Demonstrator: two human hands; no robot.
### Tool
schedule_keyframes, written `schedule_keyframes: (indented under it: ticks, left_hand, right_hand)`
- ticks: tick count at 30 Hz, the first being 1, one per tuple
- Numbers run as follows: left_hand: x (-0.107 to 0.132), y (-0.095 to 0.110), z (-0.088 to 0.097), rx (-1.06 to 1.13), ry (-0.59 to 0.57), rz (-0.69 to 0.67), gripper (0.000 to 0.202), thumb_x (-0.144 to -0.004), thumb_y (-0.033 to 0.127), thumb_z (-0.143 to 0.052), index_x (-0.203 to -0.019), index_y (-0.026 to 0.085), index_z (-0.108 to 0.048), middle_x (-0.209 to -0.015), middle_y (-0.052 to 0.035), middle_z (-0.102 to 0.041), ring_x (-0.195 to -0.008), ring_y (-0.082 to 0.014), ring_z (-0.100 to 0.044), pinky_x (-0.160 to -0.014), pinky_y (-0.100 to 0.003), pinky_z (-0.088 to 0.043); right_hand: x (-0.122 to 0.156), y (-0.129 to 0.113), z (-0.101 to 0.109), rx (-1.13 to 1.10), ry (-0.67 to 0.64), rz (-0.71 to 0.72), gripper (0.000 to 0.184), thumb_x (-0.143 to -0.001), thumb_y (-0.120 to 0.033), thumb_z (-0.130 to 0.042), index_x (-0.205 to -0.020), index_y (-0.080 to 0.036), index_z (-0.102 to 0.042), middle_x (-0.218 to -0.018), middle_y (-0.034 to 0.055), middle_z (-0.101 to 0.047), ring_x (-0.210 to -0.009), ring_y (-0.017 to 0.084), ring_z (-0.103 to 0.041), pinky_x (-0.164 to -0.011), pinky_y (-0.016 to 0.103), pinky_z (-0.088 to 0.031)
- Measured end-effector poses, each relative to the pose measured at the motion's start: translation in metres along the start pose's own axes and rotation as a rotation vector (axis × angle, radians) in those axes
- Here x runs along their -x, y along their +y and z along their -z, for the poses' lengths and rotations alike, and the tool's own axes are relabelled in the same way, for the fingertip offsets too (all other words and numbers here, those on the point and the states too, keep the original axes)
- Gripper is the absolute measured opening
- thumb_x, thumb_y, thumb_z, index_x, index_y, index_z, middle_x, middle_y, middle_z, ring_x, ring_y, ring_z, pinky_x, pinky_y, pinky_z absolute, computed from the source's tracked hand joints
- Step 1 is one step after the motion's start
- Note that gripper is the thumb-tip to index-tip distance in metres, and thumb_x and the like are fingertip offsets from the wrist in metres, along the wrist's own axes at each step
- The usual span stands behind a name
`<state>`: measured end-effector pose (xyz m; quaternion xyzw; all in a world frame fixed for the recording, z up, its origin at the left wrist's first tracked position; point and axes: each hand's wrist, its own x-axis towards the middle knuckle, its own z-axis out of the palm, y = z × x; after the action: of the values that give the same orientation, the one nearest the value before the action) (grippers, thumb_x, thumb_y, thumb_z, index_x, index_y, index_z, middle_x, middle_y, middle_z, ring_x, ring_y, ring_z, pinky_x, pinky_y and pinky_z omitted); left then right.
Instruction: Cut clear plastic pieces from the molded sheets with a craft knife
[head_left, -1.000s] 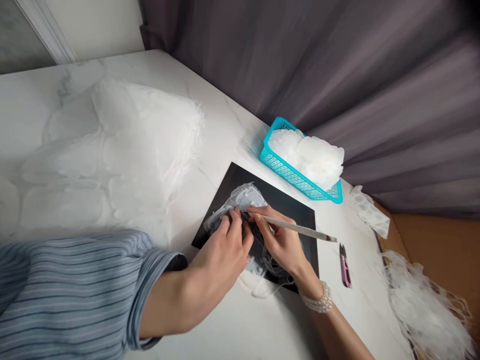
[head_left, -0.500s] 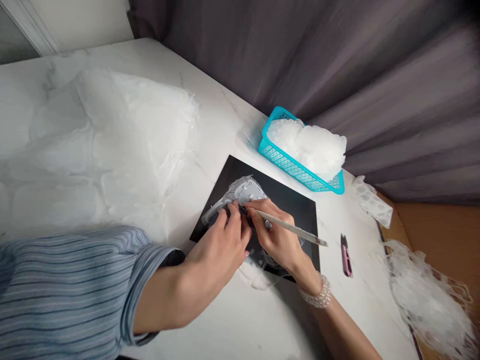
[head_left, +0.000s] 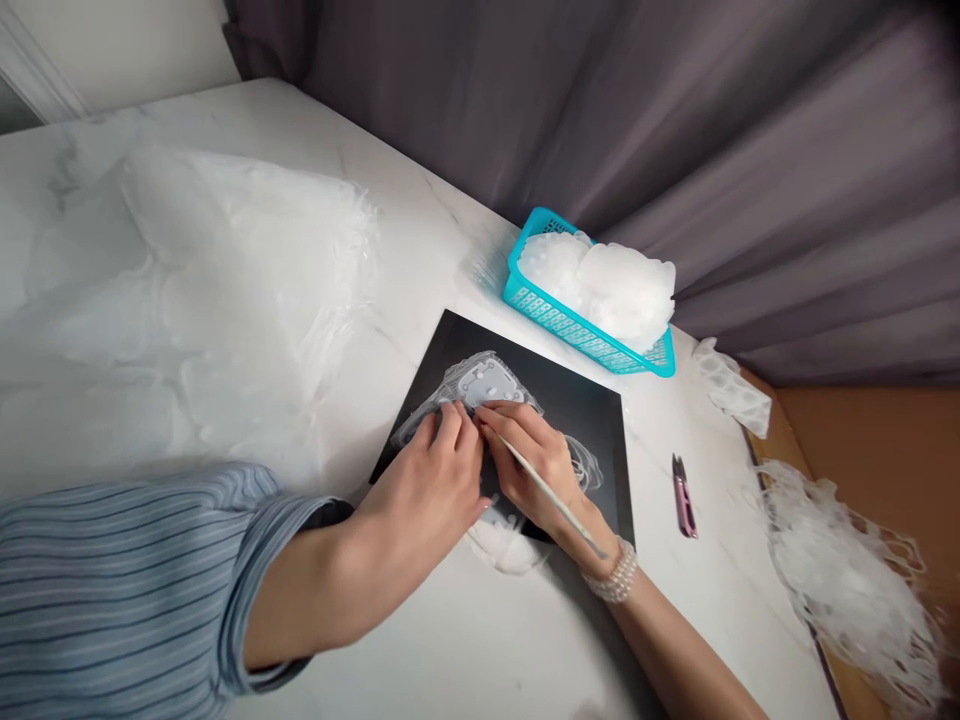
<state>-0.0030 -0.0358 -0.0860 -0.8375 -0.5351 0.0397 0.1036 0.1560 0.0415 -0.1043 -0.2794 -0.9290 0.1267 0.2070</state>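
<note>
My left hand [head_left: 439,470] has its fingers bent and pressed together on a translucent moulded sheet [head_left: 491,382]. The fingertips hide part of that sheet, which lies on a black mat [head_left: 427,368]. A slim pale stick-like tool [head_left: 551,490] is gripped in my right hand [head_left: 536,465], its rear end slanting back towards the wrist. The tool's tip meets the sheet close to my left fingertips and cannot be made out. Thin clear loops [head_left: 586,465] lie on the mat beside my right hand. Beneath both hands, a pale translucent piece [head_left: 502,548] overhangs the mat's near edge.
A turquoise basket [head_left: 566,333] full of white translucent pieces stands behind the mat. To the right lie pink thread snips [head_left: 684,498] and a clear perforated scrap [head_left: 731,388]. Stringy clear scraps [head_left: 847,580] hang over a cardboard box [head_left: 870,435]. Large plastic bags [head_left: 247,290] cover the left.
In my right hand the tool has swung from pointing out to the right to lying back along the hand. The view has shifted slightly. My left hand stays at the sheet.
</note>
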Motion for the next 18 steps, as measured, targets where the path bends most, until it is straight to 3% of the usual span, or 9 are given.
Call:
schedule_keyframes:
  ticks: [4, 7, 12, 14, 15, 17, 18]
  left_hand:
    - [0.000, -0.003, -0.006, 0.016, 0.018, 0.021, 0.062, -0.095, 0.051, -0.042, -0.124, 0.001, -0.063, -0.129, -0.0223, -0.059, -0.123, -0.0371, -0.049, -0.099, -0.044, -0.044]
    - [0.001, -0.001, -0.015, -0.009, 0.061, 0.058, 0.065, -0.094, 0.051, -0.044, -0.131, -0.002, -0.058, -0.138, -0.0259, -0.053, -0.131, -0.0366, -0.044, -0.103, -0.044, -0.041]
    - [0.001, 0.002, -0.024, 0.068, 0.118, 0.067, 0.071, -0.086, 0.052, -0.057, -0.129, -0.005, -0.059, -0.133, -0.0286, -0.057, -0.130, -0.0395, -0.046, -0.102, -0.046, -0.042]
    - [0.001, 0.003, -0.029, 0.108, 0.165, 0.076, 0.074, -0.083, 0.053, -0.059, -0.130, -0.004, -0.058, -0.132, -0.0297, -0.057, -0.131, -0.0410, -0.046, -0.106, -0.050, -0.038]
    - [0.000, 0.003, -0.032, 0.126, 0.192, 0.081, 0.076, -0.082, 0.054, -0.060, -0.131, -0.004, -0.057, -0.134, -0.0301, -0.056, -0.133, -0.0414, -0.044, -0.110, -0.051, -0.034]
    - [-0.001, 0.003, -0.038, 0.163, 0.227, 0.104, 0.080, -0.081, 0.057, -0.061, -0.135, -0.001, -0.054, -0.138, -0.0295, -0.052, -0.137, -0.0410, -0.039, -0.114, -0.052, -0.028]
    - [-0.001, 0.004, -0.041, 0.180, 0.233, 0.116, 0.080, -0.080, 0.057, -0.061, -0.136, 0.001, -0.053, -0.140, -0.0289, -0.051, -0.138, -0.0405, -0.038, -0.115, -0.052, -0.027]
  right_hand:
    - [-0.001, 0.000, 0.002, 0.053, -0.039, -0.005, 0.032, -0.097, -0.012, -0.044, -0.125, -0.015, -0.057, -0.125, 0.0155, -0.063, -0.116, 0.024, -0.061, -0.094, 0.039, -0.056]
    - [-0.004, -0.004, 0.005, 0.061, -0.051, 0.057, 0.033, -0.097, -0.013, -0.043, -0.128, -0.011, -0.056, -0.132, 0.0180, -0.060, -0.128, 0.026, -0.053, -0.104, 0.042, -0.049]
    - [-0.016, -0.012, 0.004, 0.014, -0.098, 0.070, 0.035, -0.098, -0.012, -0.040, -0.127, -0.010, -0.058, -0.125, 0.0191, -0.065, -0.121, 0.029, -0.059, -0.098, 0.048, -0.052]
    - [-0.020, -0.001, 0.007, -0.209, -0.034, -0.059, 0.032, -0.098, -0.015, -0.042, -0.123, -0.016, -0.062, -0.117, 0.0130, -0.070, -0.108, 0.024, -0.066, -0.094, 0.043, -0.054]
    - [-0.020, 0.010, 0.012, -0.388, 0.065, -0.194, 0.028, -0.096, -0.017, -0.047, -0.118, -0.019, -0.066, -0.112, 0.0100, -0.072, -0.101, 0.021, -0.068, -0.092, 0.040, -0.056]
    - [-0.010, 0.040, 0.034, -0.761, 0.376, -0.549, 0.018, -0.091, -0.021, -0.059, -0.103, -0.020, -0.072, -0.096, 0.0057, -0.074, -0.086, 0.017, -0.071, -0.085, 0.033, -0.059]
    - [0.001, 0.058, 0.049, -0.971, 0.611, -0.764, 0.012, -0.085, -0.021, -0.068, -0.095, -0.019, -0.073, -0.086, 0.0040, -0.074, -0.078, 0.016, -0.071, -0.080, 0.031, -0.061]
